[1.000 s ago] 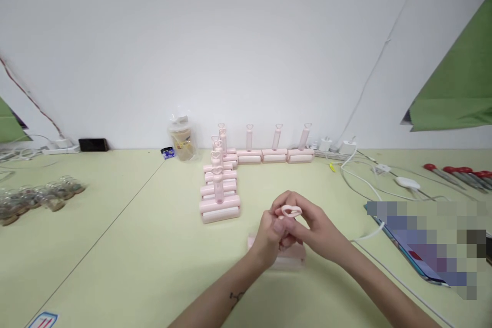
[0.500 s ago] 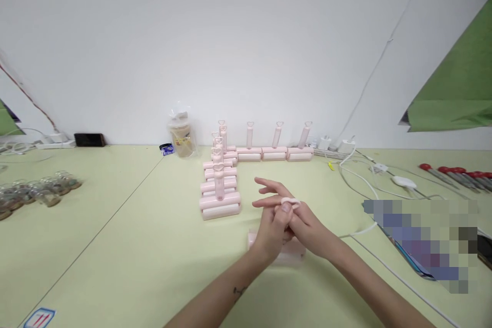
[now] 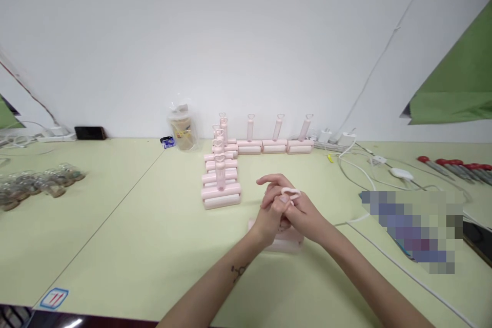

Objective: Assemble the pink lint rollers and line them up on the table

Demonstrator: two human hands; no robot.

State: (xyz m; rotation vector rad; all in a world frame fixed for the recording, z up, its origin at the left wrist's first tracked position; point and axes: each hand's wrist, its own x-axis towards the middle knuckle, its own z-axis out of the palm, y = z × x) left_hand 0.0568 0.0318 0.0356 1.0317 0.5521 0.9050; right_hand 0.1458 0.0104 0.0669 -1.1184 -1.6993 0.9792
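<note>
My left hand (image 3: 271, 212) and my right hand (image 3: 302, 215) are pressed together at the table's middle, both wrapped round the upright pink handle of a lint roller. Its heart-shaped loop (image 3: 291, 193) sticks out above my fingers. The roller's pink base (image 3: 294, 240) rests on the table under my hands, mostly hidden. My right fingers curl over the left ones.
Several finished pink lint rollers (image 3: 221, 189) stand in an L-shaped row behind my hands. A bagged cup (image 3: 182, 129) is near the wall, small glass jars (image 3: 42, 184) at the left, white cables (image 3: 357, 171) and red-handled screwdrivers (image 3: 453, 166) at the right.
My hands moved slightly away from me along with the handle. My right fingers, stretched out half a second ago, have curled back over the left hand.
</note>
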